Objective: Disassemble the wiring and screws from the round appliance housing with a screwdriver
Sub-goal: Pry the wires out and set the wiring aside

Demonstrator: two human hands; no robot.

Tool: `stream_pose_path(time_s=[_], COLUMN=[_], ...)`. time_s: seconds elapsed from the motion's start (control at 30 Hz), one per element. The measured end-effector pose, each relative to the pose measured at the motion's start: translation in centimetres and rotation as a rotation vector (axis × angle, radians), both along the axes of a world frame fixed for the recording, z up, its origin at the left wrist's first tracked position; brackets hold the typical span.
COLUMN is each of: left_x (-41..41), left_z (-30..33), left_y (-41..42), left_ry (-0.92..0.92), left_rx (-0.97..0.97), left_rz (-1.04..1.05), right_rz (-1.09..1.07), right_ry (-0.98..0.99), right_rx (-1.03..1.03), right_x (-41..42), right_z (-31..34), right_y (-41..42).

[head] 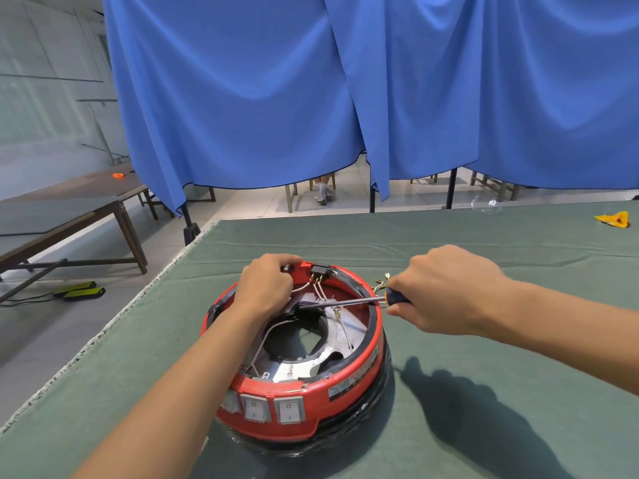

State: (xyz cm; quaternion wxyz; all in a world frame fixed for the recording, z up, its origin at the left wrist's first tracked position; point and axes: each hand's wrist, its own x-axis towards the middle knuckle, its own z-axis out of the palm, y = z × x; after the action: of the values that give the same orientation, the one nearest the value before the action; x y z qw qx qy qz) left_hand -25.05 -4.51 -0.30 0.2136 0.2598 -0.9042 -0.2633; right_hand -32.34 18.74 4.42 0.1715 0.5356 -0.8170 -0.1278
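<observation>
Blue curtains hang behind our table, which is covered in green cloth; wooden benches stand to the left, and a yellow scrap lies at the far right. Near the table's front edge sits a round red appliance housing, open on top, with white wires and a metal plate inside. Our left hand grips the far rim. Our right hand holds a screwdriver, its tip inside the housing.
</observation>
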Motion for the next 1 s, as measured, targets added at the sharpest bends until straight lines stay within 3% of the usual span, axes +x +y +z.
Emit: stream_pose_path(time_s=[0.4, 0.67, 1.0], left_x=[-0.3, 0.0, 0.1], left_z=[-0.2, -0.3, -0.2], left_y=[-0.1, 1.0, 0.7], left_ry=[0.009, -0.02, -0.006], left_rx=[-0.084, -0.217, -0.23], left_rz=[0.019, -0.013, -0.034], right_rz=[-0.126, -0.138, -0.136], right_ry=[0.058, 0.044, 0.035], right_rx=[-0.194, -0.19, -0.221], right_x=[-0.9, -0.3, -0.1], right_z=[0.1, -0.2, 0.3], right_y=[4.3, 4.3, 3.7])
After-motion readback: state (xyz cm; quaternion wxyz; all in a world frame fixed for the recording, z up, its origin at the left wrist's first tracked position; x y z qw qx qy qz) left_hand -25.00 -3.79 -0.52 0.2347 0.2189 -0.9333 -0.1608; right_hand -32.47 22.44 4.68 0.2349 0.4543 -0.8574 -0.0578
